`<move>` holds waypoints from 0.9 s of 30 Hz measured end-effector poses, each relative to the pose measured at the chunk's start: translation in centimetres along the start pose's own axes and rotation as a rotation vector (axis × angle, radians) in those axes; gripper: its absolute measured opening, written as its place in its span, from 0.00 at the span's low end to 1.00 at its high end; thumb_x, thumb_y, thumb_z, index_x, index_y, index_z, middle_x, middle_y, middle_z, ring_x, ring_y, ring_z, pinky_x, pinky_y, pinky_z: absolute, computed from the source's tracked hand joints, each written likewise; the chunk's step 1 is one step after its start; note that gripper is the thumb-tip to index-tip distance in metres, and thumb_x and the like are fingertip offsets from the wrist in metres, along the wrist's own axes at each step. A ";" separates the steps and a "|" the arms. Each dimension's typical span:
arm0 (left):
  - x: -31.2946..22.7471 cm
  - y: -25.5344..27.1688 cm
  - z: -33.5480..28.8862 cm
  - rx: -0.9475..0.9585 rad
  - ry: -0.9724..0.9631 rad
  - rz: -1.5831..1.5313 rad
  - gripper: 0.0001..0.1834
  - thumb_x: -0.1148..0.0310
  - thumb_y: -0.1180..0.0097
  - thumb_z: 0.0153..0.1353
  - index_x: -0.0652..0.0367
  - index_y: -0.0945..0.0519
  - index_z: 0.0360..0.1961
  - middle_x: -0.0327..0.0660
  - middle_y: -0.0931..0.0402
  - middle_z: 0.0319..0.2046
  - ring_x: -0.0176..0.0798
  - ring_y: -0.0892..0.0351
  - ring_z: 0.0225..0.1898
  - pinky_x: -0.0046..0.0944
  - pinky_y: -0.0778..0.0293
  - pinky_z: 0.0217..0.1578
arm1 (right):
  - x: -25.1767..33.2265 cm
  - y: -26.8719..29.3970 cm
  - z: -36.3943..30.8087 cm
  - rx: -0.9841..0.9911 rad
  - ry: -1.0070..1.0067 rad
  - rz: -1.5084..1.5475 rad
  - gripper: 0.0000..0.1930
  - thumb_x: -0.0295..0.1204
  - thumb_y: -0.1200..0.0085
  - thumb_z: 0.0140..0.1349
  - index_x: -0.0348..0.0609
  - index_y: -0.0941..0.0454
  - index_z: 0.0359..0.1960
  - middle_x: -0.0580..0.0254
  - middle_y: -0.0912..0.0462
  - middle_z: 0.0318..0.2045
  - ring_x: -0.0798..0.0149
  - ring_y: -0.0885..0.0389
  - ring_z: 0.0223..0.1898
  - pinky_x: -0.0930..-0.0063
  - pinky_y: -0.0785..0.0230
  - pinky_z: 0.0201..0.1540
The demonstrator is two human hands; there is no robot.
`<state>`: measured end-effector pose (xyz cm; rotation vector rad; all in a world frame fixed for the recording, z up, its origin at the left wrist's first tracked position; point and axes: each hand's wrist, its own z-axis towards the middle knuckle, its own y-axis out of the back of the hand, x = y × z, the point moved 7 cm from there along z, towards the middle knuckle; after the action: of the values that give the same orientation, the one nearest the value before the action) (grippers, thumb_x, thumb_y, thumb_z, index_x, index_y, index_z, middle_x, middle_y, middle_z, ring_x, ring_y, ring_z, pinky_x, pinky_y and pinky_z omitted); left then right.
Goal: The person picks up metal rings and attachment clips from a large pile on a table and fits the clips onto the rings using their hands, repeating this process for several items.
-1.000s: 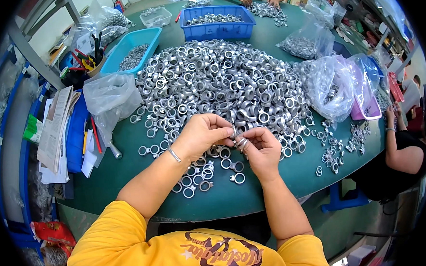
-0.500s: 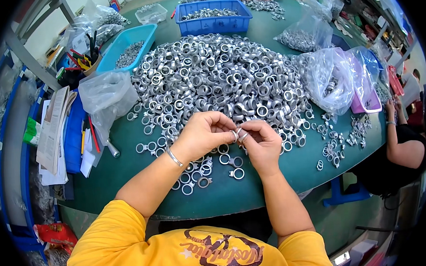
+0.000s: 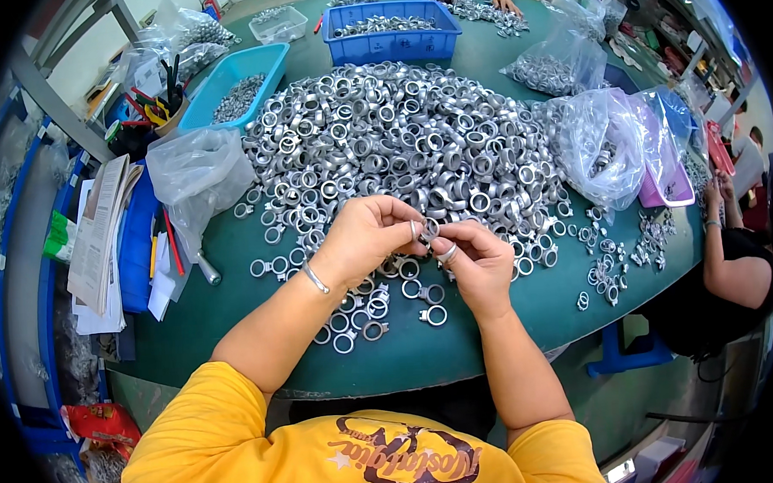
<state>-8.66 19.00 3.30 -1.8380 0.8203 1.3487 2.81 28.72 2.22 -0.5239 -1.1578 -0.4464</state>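
Half a second ago the fingertips of my two hands met side-on with bands edge to edge; now a metal ring (image 3: 437, 227) shows its round opening upward between them, and my right hand (image 3: 482, 267) sits slightly lower. My left hand (image 3: 364, 238) is drawn narrow in a pinch, thumb and forefinger at the left side of that ring, with a thin band (image 3: 414, 229) on or against its thumb. My right hand's thumb and forefinger curl close at the other side, a pale band (image 3: 447, 253) around the thumb; at this scale I can't tell whether they grip the ring or only touch it. Being round, the ring has no long axis; it lies right of my left fingertips and just left of my right ones, about equally near both. Beyond them rises the pile of rings (image 3: 381, 137) on the green table (image 3: 235, 346), with a lone ring (image 3: 425, 315) nearer my body. Past the pile stand a blue bin (image 3: 394, 49) and, leftward, a turquoise tray (image 3: 276, 78); a purple basket (image 3: 668, 193) is far right.
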 end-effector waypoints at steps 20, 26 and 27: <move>-1.7 0.0 -0.6 -0.061 -0.277 0.349 0.08 0.81 0.41 0.51 0.66 0.20 0.34 0.38 0.21 0.32 0.28 0.22 0.34 0.26 0.25 0.35 | 0.2 -0.4 0.1 -0.043 0.047 0.081 0.09 0.16 0.42 0.54 0.35 0.20 0.37 0.62 0.21 0.32 0.76 0.23 0.28 0.87 0.32 0.26; -4.0 -1.0 -2.0 -0.098 -0.595 0.603 0.09 0.83 0.43 0.47 0.67 0.21 0.33 0.42 0.22 0.33 0.32 0.21 0.34 0.29 0.23 0.38 | -0.4 0.2 0.1 -0.044 0.030 0.026 0.07 0.15 0.44 0.54 0.35 0.20 0.35 0.62 0.21 0.32 0.75 0.23 0.26 0.86 0.31 0.25; -4.0 -1.0 -2.0 -0.098 -0.595 0.604 0.09 0.83 0.43 0.47 0.67 0.21 0.33 0.42 0.22 0.33 0.32 0.21 0.34 0.29 0.23 0.38 | -0.3 0.2 0.1 -0.044 0.051 0.008 0.08 0.15 0.44 0.54 0.35 0.20 0.35 0.62 0.21 0.32 0.75 0.23 0.26 0.86 0.31 0.25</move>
<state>-7.81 18.21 7.77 -1.1584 1.0212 2.1993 2.76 28.95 1.96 -0.5518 -1.0983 -0.4769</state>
